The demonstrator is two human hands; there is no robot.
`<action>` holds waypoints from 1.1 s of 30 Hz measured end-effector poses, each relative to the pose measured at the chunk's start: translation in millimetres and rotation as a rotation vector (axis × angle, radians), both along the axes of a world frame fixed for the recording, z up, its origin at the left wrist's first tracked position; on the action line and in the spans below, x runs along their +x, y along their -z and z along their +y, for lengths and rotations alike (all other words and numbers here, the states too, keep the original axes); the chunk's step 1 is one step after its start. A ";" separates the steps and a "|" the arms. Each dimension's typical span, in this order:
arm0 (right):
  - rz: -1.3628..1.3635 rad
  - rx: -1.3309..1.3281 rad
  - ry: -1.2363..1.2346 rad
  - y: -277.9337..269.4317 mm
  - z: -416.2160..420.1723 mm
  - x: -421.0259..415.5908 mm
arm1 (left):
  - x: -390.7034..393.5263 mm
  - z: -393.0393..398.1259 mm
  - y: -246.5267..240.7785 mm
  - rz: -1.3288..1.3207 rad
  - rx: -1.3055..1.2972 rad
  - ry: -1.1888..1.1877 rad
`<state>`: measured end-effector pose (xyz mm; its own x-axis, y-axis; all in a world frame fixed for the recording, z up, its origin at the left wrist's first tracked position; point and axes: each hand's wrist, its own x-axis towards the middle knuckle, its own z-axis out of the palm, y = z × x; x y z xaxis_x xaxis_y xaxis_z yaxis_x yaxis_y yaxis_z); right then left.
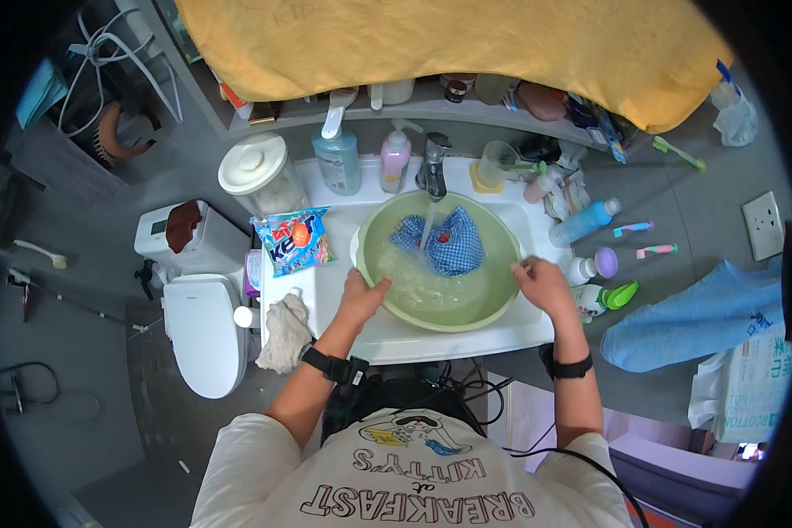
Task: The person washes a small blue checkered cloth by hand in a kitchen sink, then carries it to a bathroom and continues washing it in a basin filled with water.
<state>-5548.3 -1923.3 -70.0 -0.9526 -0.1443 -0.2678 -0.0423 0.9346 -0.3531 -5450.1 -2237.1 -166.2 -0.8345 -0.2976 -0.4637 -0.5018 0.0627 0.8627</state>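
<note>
A light green plastic basin (pixel 435 325) sits in the white washbasin (pixel 343 323) and holds water. Blue-and-white checked cloth (pixel 459 247) with a small red detail lies partly above the water inside it. From the chrome faucet (pixel 433 165) a stream of water runs onto the cloth. My left hand (pixel 364 295) grips the basin's left rim, thumb over the edge. At the opposite side my right hand (pixel 542 282) has its fingers curled at the right rim; they appear to pinch it.
A detergent bag (pixel 294 241) and a beige rag (pixel 285 333) lie on the left counter. Behind stand a lidded clear canister (pixel 264 171), a blue pump bottle (pixel 338 162) and a pink bottle (pixel 395 162). Several bottles, including a blue one (pixel 584 223), line the right side. A toilet (pixel 204 330) stands left.
</note>
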 end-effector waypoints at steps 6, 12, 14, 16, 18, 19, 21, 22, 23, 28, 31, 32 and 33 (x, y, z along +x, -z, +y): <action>0.351 -0.195 -0.438 -6.2 -64.7 -68.8 | -3.3 -7.9 27.5 0.226 -0.237 -0.077; 0.753 -0.393 -0.629 10.1 -142.2 -136.0 | -4.7 3.7 0.1 0.065 -0.474 -0.115; 0.677 -0.406 -0.642 25.6 -143.5 -145.2 | -11.0 16.9 -15.4 0.044 -0.655 -0.098; 0.570 -0.379 -0.663 38.8 -143.7 -139.5 | -17.6 17.5 -26.8 0.110 -0.693 -0.084; 0.744 -0.416 -0.692 50.4 -142.5 -126.5 | -27.0 14.4 -39.3 0.162 -0.613 -0.075; 0.589 -0.500 -0.621 35.8 -144.5 -114.1 | -32.3 11.2 -46.1 0.181 -0.515 -0.093; 0.284 -0.638 -0.460 3.0 -140.3 -101.4 | -44.6 7.1 -62.8 0.169 -0.195 -0.134; 0.348 -0.649 -0.367 6.9 -129.5 -108.1 | -55.1 9.5 -72.6 0.134 0.031 -0.146; 0.290 -0.457 -0.365 34.7 -119.8 -119.7 | -65.2 9.9 -76.6 0.095 0.256 -0.158; -0.208 0.396 -0.767 131.4 -115.5 -105.4 | -91.0 -0.1 -29.8 -0.020 0.434 -0.185; -0.206 0.359 -0.540 182.8 -137.2 -99.0 | -97.4 7.8 -16.3 -0.097 0.495 -0.169; -0.207 0.372 -0.497 197.3 -143.6 -98.0 | -97.6 11.7 -10.0 -0.115 0.519 -0.194; -0.209 0.382 -0.463 204.2 -156.4 -94.1 | -96.6 10.7 -3.5 -0.131 0.539 -0.227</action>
<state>-5642.4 -2079.7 -274.2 -0.7366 -0.3864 -0.5551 -0.4385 0.8977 -0.0430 -5546.7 -2226.4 -162.7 -0.7029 -0.1560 -0.6940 -0.5559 -0.4882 0.6728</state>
